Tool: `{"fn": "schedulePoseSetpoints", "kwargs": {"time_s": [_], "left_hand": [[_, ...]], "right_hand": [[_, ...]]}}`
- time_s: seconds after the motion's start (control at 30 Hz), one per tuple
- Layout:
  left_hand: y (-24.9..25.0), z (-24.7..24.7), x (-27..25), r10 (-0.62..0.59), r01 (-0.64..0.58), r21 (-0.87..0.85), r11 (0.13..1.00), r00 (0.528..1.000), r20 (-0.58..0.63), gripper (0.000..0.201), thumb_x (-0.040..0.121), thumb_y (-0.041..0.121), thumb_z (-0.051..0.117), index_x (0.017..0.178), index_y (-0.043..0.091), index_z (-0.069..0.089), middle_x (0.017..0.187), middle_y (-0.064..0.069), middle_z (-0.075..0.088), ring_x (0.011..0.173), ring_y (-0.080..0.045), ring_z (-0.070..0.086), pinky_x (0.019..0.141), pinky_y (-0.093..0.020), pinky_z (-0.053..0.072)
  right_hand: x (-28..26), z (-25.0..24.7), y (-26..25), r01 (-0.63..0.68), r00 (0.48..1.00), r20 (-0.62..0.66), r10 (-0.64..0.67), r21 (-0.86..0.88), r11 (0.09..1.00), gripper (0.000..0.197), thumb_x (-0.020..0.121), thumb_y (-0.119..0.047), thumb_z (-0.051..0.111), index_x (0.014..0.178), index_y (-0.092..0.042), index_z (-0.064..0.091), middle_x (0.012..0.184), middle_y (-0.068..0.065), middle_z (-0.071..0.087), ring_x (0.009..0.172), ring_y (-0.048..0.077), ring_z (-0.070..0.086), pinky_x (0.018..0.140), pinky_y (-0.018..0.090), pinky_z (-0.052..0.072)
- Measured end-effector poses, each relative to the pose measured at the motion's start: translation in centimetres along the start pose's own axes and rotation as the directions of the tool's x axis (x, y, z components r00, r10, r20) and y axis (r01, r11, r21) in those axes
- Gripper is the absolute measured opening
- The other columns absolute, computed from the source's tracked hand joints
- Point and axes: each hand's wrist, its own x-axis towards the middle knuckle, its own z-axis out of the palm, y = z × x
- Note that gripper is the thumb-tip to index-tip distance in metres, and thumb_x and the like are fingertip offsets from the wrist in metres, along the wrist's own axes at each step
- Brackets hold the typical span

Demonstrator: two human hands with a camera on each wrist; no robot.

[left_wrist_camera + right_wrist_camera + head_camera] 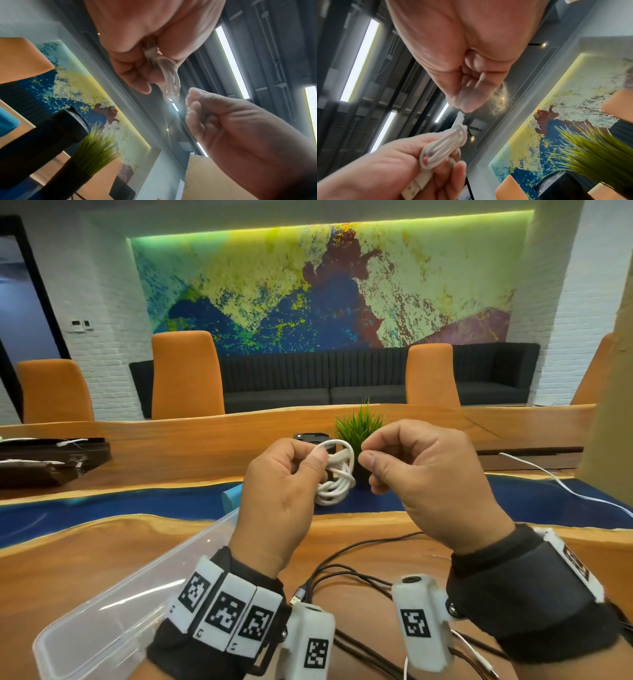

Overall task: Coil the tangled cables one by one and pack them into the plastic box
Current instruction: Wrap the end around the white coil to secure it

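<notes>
A white cable (334,470), wound into a small coil, is held up over the table in front of me. My left hand (308,463) grips the coil between thumb and fingers, and the cable's USB plug (414,188) lies across its palm. My right hand (365,453) is just right of the coil, thumb and forefinger pressed together. In the right wrist view the cable's small end (460,117) reaches up to those pinched fingertips (467,108). The clear plastic box (120,594) stands open on the table at lower left, under my left wrist.
Several black cables (342,570) lie tangled on the wood below my hands. Another white cable (565,487) trails across the right of the table. A small potted grass plant (358,426) and a black object (310,437) stand behind the coil. Orange chairs line the far side.
</notes>
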Motion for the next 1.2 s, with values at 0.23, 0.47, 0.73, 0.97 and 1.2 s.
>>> {"fn": "schedulePoseSetpoints", "kwargs": {"time_s": [0.23, 0.47, 0.73, 0.97, 1.2], "left_hand": [[1.0, -0.4, 0.0, 0.075, -0.074, -0.027, 0.997, 0.996, 0.042, 0.011, 0.097, 0.021, 0.061, 0.094, 0.017, 0.071, 0.076, 0.001, 0.07, 0.069, -0.011, 0.065, 0.062, -0.026, 0.054], [0.7, 0.0, -0.2, -0.061, 0.069, -0.16, 0.985, 0.996, 0.059, 0.009, 0.095, 0.02, 0.063, 0.094, 0.016, 0.071, 0.076, -0.001, 0.069, 0.073, -0.019, 0.065, 0.065, -0.034, 0.053], [1.5, 0.6, -0.5, -0.235, 0.357, -0.467, 0.809, 0.925, 0.3, 0.023, 0.098, 0.025, 0.051, 0.111, 0.013, 0.065, 0.076, -0.001, 0.065, 0.073, -0.014, 0.062, 0.065, -0.028, 0.052], [1.6, 2.0, -0.8, -0.354, 0.376, -0.549, 0.746, 0.923, 0.151, 0.019, 0.103, 0.017, 0.047, 0.112, 0.012, 0.063, 0.069, 0.001, 0.062, 0.063, -0.007, 0.062, 0.062, -0.025, 0.051], [1.9, 2.5, -0.8, -0.414, 0.392, -0.744, 0.541, 0.894, 0.17, 0.022, 0.103, 0.016, 0.047, 0.119, 0.012, 0.061, 0.075, -0.003, 0.062, 0.065, -0.009, 0.062, 0.079, -0.036, 0.053]], "right_hand": [[-0.1, 0.8, 0.0, -0.244, 0.968, 0.113, 0.223, 0.229, 0.942, 0.024, 0.083, -0.03, 0.069, 0.099, -0.012, 0.071, 0.083, 0.008, 0.072, 0.068, 0.017, 0.067, 0.056, 0.031, 0.057], [-0.2, 1.1, 0.3, -0.17, 0.985, 0.054, 0.162, 0.221, 0.96, 0.013, 0.086, -0.007, 0.071, 0.098, -0.009, 0.068, 0.078, 0.015, 0.07, 0.063, 0.022, 0.066, 0.057, 0.033, 0.058], [0.2, -0.6, 0.8, -0.124, 0.986, 0.132, 0.098, 0.208, 0.97, 0.031, 0.086, 0.003, 0.066, 0.108, -0.018, 0.068, 0.072, 0.017, 0.061, 0.061, 0.023, 0.059, 0.059, 0.037, 0.056], [-0.1, 0.9, 1.7, -0.056, 0.998, 0.022, 0.054, 0.137, 0.989, 0.028, 0.089, 0.0, 0.064, 0.106, -0.021, 0.072, 0.072, 0.011, 0.066, 0.062, 0.029, 0.058, 0.056, 0.04, 0.054], [0.0, 1.0, 2.1, -0.039, 0.999, 0.015, 0.037, 0.219, 0.975, 0.025, 0.092, -0.006, 0.063, 0.113, -0.017, 0.072, 0.103, 0.001, 0.068, 0.083, 0.012, 0.067, 0.06, 0.031, 0.059]]}}
